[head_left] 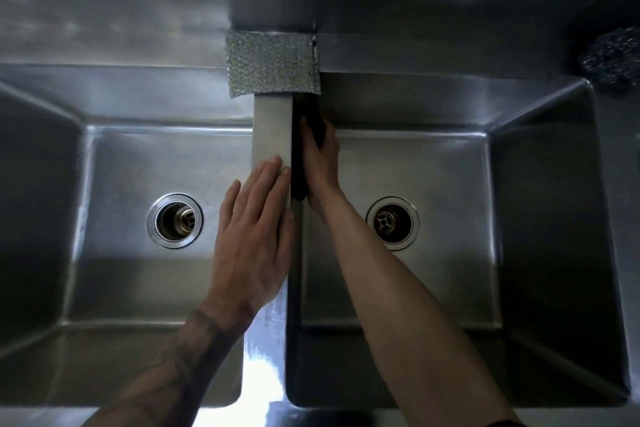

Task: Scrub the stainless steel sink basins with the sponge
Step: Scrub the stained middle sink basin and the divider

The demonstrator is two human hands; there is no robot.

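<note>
Two hands (254, 236) (320, 163), one dark sponge (303, 149), two basins (104, 184) (467, 184), two drains (175, 220) (392, 223)

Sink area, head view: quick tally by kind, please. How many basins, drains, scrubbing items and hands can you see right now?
Basins: 2, left basin and right basin
Drains: 2, left drain and right drain
Scrubbing items: 3, silver scouring pad, dark sponge, steel wool ball
Hands: 2, left hand and right hand
Total: 9
</note>
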